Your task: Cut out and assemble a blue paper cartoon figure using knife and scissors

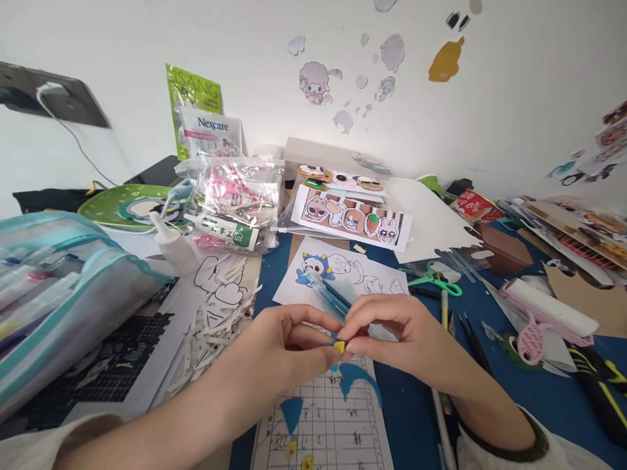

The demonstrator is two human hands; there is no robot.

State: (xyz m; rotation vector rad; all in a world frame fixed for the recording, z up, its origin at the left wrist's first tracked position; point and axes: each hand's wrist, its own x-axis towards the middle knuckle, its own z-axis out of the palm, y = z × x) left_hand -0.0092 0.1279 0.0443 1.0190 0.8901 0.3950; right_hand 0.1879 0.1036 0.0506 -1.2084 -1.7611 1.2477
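Observation:
Fingertips of my left hand (294, 349) and my right hand (392, 326) meet over a ruled sheet, both closed in a pinch on a small yellow piece (339, 346). A bit of blue shows just behind it; whether the two are joined I cannot tell. On the ruled sheet (333, 427) lie a blue triangle (292, 414), a curved blue piece (360, 380) and two small yellow pieces (307, 463). Beyond my hands a drawing sheet (289, 290) carries a blue and yellow character (316, 269), with blue pens (326, 290) across it.
Green scissors (434, 282), tweezers (473, 343) and a pink-handled lint roller (551, 313) lie at right. To the left are a white glue bottle (175, 248), paper scraps (238, 313) and a clear pouch (63, 294). A printed character strip (350, 219) lies toward the wall.

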